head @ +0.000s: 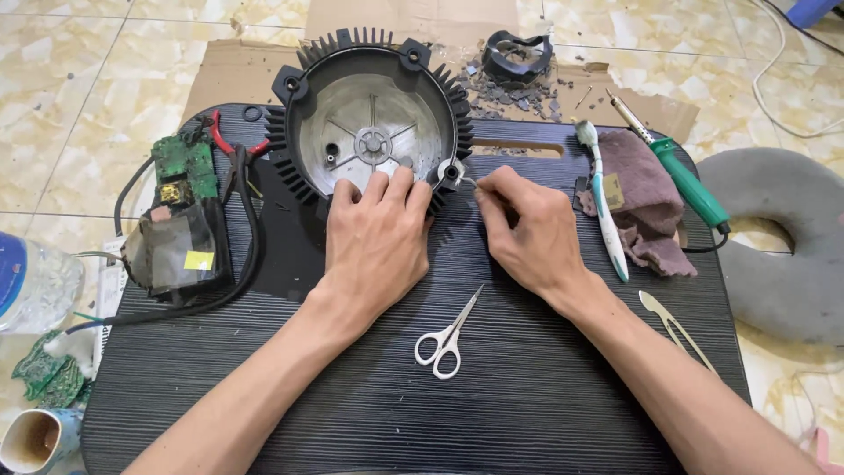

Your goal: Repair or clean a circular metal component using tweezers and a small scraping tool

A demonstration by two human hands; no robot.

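A round black finned housing with a grey metal inside lies at the far middle of a dark ribbed board. My left hand rests flat on its near rim, fingers spread over the edge. My right hand is just to the right of the housing, its fingers pinched on a thin metal pin or wire pointing at a mounting lug on the rim.
Small white scissors lie near the board's middle. A green circuit board with a wrapped block and cables sits left. A toothbrush, a purple rag, a green soldering iron and tweezers lie right. A plastic bottle stands far left.
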